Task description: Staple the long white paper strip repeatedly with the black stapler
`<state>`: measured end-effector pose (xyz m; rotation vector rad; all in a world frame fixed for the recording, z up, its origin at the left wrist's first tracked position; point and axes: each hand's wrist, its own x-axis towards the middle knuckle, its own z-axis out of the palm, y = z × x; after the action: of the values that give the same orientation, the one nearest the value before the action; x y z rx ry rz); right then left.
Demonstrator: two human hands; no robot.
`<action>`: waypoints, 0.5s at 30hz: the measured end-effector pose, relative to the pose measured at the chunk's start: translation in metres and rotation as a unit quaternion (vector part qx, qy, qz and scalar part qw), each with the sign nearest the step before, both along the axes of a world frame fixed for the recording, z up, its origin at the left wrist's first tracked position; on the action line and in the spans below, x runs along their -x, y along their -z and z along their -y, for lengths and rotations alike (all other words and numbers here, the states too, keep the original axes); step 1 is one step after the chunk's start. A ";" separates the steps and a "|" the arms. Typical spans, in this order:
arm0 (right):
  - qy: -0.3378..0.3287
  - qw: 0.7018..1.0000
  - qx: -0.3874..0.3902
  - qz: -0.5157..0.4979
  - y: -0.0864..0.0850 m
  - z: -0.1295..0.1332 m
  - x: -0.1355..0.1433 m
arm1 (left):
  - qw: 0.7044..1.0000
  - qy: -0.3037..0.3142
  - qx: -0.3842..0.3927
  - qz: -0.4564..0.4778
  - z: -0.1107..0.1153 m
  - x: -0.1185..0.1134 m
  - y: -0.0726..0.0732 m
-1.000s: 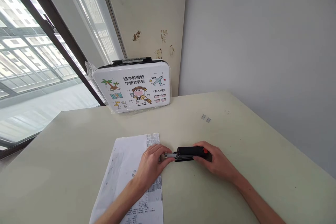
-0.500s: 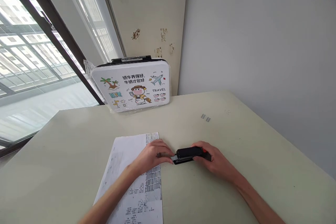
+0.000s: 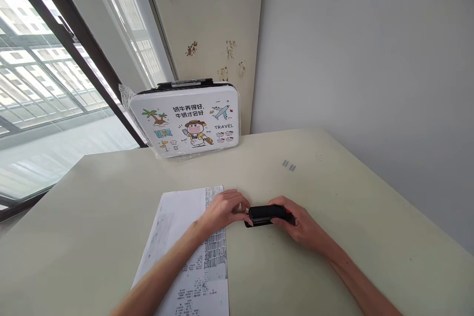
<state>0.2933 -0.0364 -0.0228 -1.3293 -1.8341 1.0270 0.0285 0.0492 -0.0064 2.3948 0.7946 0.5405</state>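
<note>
A black stapler (image 3: 265, 213) lies sideways just above the table, held at its right end by my right hand (image 3: 296, 219), whose fingers and thumb wrap round it. A small red part shows beside the right fingers. My left hand (image 3: 229, 210) is at the stapler's other end, fingers curled and thumb tip against it; the fingertips hide most of that end. Beneath the left forearm lies a printed sheet of paper (image 3: 217, 252), with text and a dark block of lines along its right side.
Two small strips of staples (image 3: 289, 165) lie farther back on the pale table (image 3: 333, 197). At the back a white carry case (image 3: 188, 121) with cartoon prints stands in clear plastic wrap. A window (image 3: 48, 74) is on the left, a grey wall (image 3: 363, 59) on the right.
My left hand has moved right, closer to the stapler. The metal piece that stuck out of the stapler's left end no longer shows there. My right hand keeps its hold.
</note>
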 end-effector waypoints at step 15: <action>0.010 1.000 0.024 0.015 -0.005 0.004 0.000 | 0.971 -0.080 -0.120 -0.189 0.167 0.152 -0.021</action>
<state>0.2936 -0.0402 -0.0182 -1.3949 -1.8256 1.0519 -0.1234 -0.1178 0.0141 2.7159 1.1511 0.2528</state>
